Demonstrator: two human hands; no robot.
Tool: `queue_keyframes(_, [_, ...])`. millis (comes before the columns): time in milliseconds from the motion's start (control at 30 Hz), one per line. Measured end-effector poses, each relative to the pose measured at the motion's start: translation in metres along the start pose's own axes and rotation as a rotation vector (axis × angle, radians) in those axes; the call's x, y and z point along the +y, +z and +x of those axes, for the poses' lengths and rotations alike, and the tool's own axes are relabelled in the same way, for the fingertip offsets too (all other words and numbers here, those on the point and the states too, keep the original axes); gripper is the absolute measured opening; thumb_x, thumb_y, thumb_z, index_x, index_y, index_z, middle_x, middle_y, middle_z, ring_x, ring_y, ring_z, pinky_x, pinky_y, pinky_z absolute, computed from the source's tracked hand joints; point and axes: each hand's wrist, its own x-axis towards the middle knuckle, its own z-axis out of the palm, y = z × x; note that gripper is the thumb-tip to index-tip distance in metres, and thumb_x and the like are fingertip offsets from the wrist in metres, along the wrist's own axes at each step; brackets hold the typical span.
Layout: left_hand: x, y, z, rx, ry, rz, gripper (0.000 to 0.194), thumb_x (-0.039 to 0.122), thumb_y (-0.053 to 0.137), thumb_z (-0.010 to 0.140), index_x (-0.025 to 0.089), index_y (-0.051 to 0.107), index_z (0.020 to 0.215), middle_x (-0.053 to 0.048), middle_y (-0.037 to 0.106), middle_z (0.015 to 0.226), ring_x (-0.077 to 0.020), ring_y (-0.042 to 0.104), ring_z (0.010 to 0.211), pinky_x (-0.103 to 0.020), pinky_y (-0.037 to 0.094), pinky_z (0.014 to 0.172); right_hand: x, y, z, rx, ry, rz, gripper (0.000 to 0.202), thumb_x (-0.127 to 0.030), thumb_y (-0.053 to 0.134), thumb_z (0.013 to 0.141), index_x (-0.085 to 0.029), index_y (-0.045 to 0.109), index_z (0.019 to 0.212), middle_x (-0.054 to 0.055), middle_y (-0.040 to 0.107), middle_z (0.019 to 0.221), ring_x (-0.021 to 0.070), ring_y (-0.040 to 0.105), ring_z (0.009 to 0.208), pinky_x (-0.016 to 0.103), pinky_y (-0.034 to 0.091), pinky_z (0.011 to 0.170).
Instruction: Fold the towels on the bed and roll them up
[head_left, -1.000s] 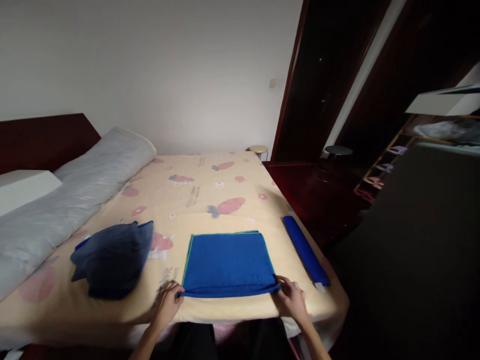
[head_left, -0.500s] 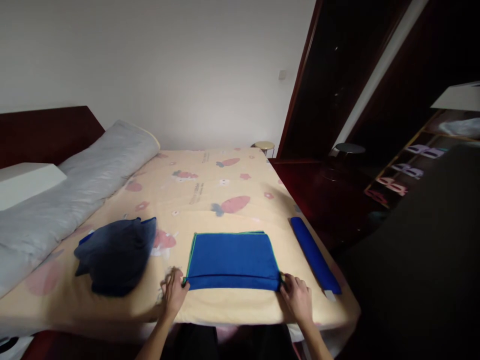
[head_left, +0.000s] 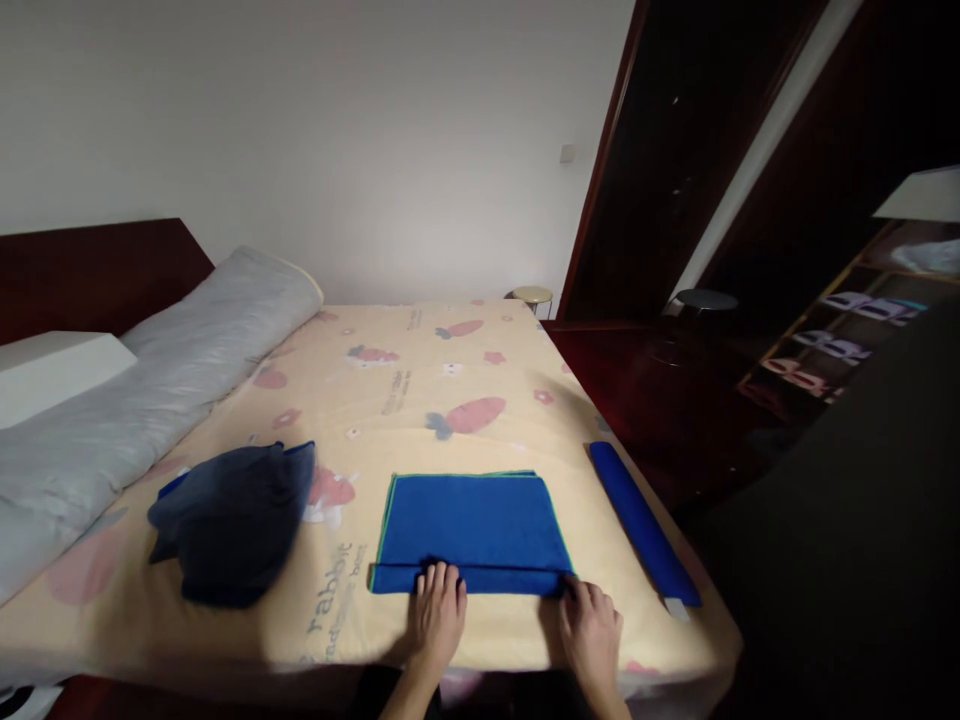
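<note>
Fingertips of the left hand lie flat and close together on the rolled near edge of the folded blue cloth, lower centre of the frame. The right hand pinches that roll at its right end. The cloth lies on the patterned bed sheet. Dark blue bundle lies at lower left; a rolled blue cloth lies at lower right.

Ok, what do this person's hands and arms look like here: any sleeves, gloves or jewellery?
Both the left hand and the right hand are bare: no gloves, and no ring, watch or bracelet shows. The forearms are uncovered down to the picture's lower edge, so no sleeve is in view. The light is dim, so fine marks cannot be told.
</note>
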Motion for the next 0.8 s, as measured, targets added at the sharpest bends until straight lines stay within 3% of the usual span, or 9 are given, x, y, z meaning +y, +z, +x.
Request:
queue_keyframes(167, [-0.005, 0.000, 0.006, 0.065, 0.026, -0.055, 0.032, 0.023, 0.038, 0.096, 0.023, 0.062, 0.118, -0.007, 0.065, 0.121, -0.0244, 0.056, 0.114, -0.042, 0.041, 0.098, -0.053, 0.000, -0.003, -0.154, -0.251, 0.162, 0.041, -0.029, 0.040, 0.092, -0.027, 0.051, 0.132, 0.007, 0.060, 0.130, 0.0238, 0.054, 0.116, 0.041, 0.039, 0.096])
queue_keyframes(233, [-0.014, -0.007, 0.008, 0.057, 0.079, -0.123, 0.033, 0.021, 0.039, 0.095, 0.025, 0.060, 0.120, -0.005, 0.065, 0.121, -0.0218, 0.056, 0.114, -0.040, 0.041, 0.099, -0.072, 0.002, 0.001, -0.202, -0.268, 0.184, 0.042, -0.023, 0.039, 0.092, -0.029, 0.051, 0.132, 0.005, 0.061, 0.127, 0.0223, 0.055, 0.114, 0.041, 0.039, 0.095])
queue_keyframes(333, [-0.031, -0.022, 0.014, -0.021, 0.132, -0.184, 0.030, 0.022, 0.043, 0.093, 0.026, 0.061, 0.118, -0.005, 0.066, 0.117, -0.0222, 0.056, 0.113, -0.042, 0.038, 0.099, -0.087, 0.002, 0.013, -0.263, -0.216, 0.169, 0.036, -0.017, 0.039, 0.090, -0.026, 0.060, 0.117, 0.006, 0.066, 0.110, 0.0233, 0.057, 0.104, 0.042, 0.038, 0.091])
queue_keyframes(433, [-0.042, -0.041, 0.024, -0.134, 0.123, -0.200, 0.025, 0.023, 0.047, 0.090, 0.025, 0.062, 0.110, -0.005, 0.066, 0.112, -0.0245, 0.054, 0.112, -0.045, 0.035, 0.100, -0.088, -0.003, 0.027, -0.376, -0.191, 0.137, 0.029, -0.012, 0.043, 0.083, -0.024, 0.064, 0.099, 0.007, 0.065, 0.104, 0.0260, 0.054, 0.103, 0.045, 0.036, 0.091])
queue_keyframes(600, [-0.044, -0.061, 0.044, -0.373, 0.154, -0.243, 0.021, 0.013, 0.047, 0.080, 0.024, 0.060, 0.092, -0.002, 0.064, 0.098, -0.0197, 0.054, 0.105, -0.036, 0.034, 0.095, -0.078, -0.009, 0.048, -0.601, -0.243, 0.149, 0.028, -0.016, 0.051, 0.078, -0.023, 0.062, 0.102, 0.007, 0.064, 0.114, 0.0268, 0.052, 0.111, 0.045, 0.033, 0.094])
queue_keyframes(700, [-0.051, -0.063, 0.051, -0.394, 0.114, -0.245, 0.019, 0.012, 0.047, 0.078, 0.024, 0.059, 0.087, 0.000, 0.065, 0.093, -0.0180, 0.057, 0.099, -0.034, 0.035, 0.091, -0.063, -0.012, 0.058, -0.622, -0.251, 0.139, 0.018, -0.025, 0.052, 0.084, -0.022, 0.063, 0.097, 0.007, 0.067, 0.107, 0.0265, 0.055, 0.106, 0.045, 0.034, 0.094])
queue_keyframes(800, [-0.064, -0.062, 0.049, -0.371, 0.046, -0.219, 0.013, 0.016, 0.047, 0.081, 0.023, 0.058, 0.083, 0.000, 0.065, 0.088, -0.0190, 0.058, 0.094, -0.036, 0.035, 0.088, -0.043, -0.019, 0.065, -0.614, -0.227, 0.100, 0.020, -0.034, 0.053, 0.087, -0.020, 0.064, 0.096, 0.010, 0.068, 0.104, 0.0295, 0.056, 0.105, 0.048, 0.034, 0.093])
